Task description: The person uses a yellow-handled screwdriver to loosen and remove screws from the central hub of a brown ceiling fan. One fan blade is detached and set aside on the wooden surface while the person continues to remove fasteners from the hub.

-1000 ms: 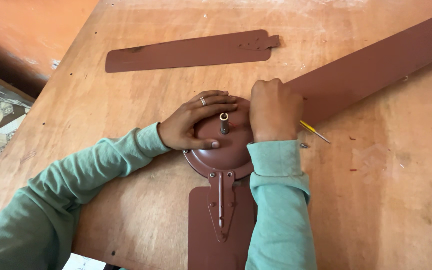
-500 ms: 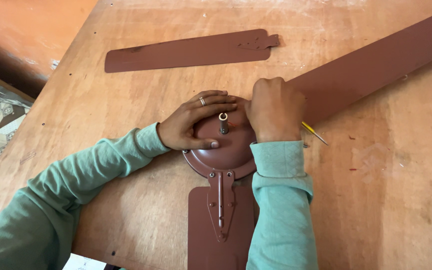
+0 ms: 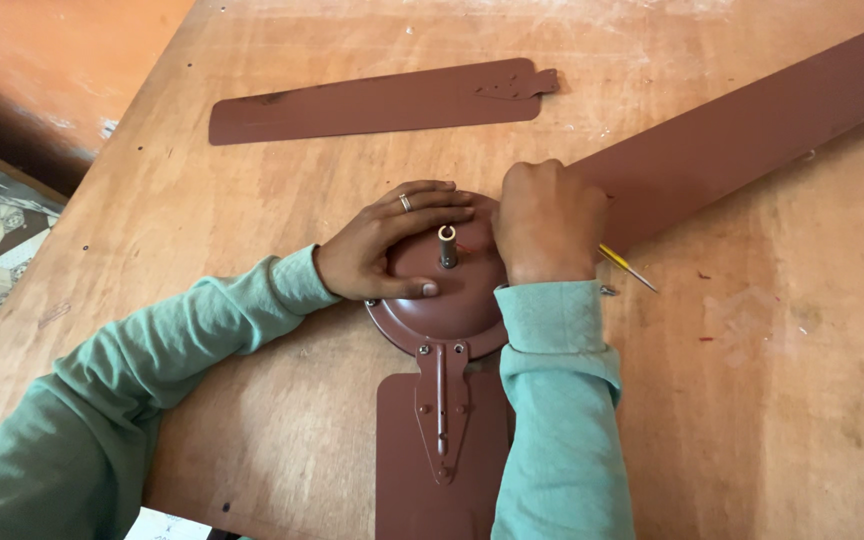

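The work in hand appears to be the fastening of a blade to the brown ceiling fan motor housing (image 3: pixel 442 300), which lies flat on the wooden table (image 3: pixel 252 220) near its middle, with its short central shaft (image 3: pixel 447 245) pointing up. The left hand (image 3: pixel 387 250) lies palm down on the left half of the housing, fingers spread and extended toward the shaft, thumb along the lower edge; it holds nothing and presses the housing steady. A ring shows on one finger. The right hand (image 3: pixel 549 222) is closed in a fist at the upper right rim of the housing, over the root of the long attached blade (image 3: pixel 752 130) that runs to the upper right corner. A thin yellow-handled tool (image 3: pixel 624 266), probably a screwdriver, projects from beneath the fist toward the right; its tip and the fastener it may engage are hidden by the hand. A second blade (image 3: pixel 437 440) is joined to the housing by its bracket and extends toward the viewer. A third, loose blade (image 3: pixel 372 103) lies well apart at the far side of the table. A small screw (image 3: pixel 607 291) lies just beside the right sleeve. Judged from this layout, the next move calls for steady downward pressure on the housing and for tool alignment at the blade root. Both forearms, in green sleeves, enter from the bottom and converge on the housing.
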